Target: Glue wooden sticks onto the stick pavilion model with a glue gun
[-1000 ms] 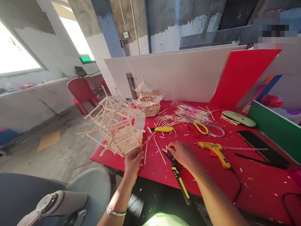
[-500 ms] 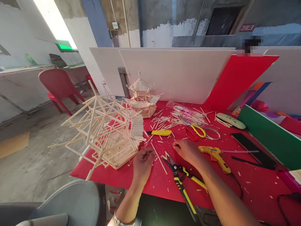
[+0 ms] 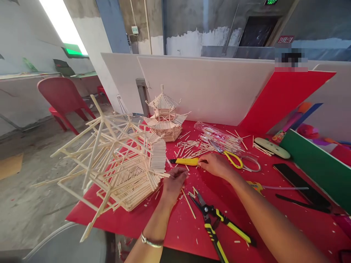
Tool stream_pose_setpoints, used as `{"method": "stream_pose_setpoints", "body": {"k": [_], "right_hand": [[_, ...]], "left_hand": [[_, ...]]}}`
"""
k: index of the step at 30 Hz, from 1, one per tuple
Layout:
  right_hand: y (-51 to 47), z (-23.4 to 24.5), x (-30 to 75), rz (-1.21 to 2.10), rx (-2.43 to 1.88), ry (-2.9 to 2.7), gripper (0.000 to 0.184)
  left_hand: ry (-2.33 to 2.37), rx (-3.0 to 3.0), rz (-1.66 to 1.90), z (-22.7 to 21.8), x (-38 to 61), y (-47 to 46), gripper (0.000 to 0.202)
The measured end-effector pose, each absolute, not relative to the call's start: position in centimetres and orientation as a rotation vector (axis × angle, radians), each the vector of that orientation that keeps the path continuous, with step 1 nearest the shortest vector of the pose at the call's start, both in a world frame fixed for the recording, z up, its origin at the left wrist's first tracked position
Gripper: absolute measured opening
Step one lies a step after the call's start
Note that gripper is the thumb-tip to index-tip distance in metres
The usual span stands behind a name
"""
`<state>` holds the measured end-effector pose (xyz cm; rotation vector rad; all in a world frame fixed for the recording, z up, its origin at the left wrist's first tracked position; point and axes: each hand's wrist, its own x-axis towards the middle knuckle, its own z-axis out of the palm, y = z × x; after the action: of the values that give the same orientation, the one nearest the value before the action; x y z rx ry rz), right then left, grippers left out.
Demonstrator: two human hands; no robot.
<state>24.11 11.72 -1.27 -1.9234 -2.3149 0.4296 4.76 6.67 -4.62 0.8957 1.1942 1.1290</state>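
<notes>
From where I stood, the yellow cutter (image 3: 187,161) lay on the red tabletop (image 3: 186,228), its right end at the right hand's (image 3: 214,164) fingertips; couldn't tell if pinched. Left hand (image 3: 173,185) sat nearer me, beside the large stick model (image 3: 131,182), fingers curled, grasp unclear.

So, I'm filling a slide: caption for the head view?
Over a red tabletop, left hand beside an open stick model, right hand by a yellow knife.

Shears (image 3: 206,209) before knife (image 3: 187,161) (on table (image 3: 131,227)).
</notes>
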Motion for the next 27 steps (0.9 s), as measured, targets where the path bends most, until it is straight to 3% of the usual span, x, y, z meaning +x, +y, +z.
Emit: {"method": "stream_pose_setpoints", "body": {"k": [12, 27], "right_hand": [[16.3, -1.7, 20.5, 0.531, -1.803, -2.482, 0.027], [21.1, -1.9, 19.0, 0.386, -1.963, -2.412, 0.031]], "left_hand": [[1.239, 0.741, 1.156, -5.4, 5.0, 6.3, 0.036], [1.314, 0.709, 1.166, -5.6, 5.1, 6.4, 0.048]]}}
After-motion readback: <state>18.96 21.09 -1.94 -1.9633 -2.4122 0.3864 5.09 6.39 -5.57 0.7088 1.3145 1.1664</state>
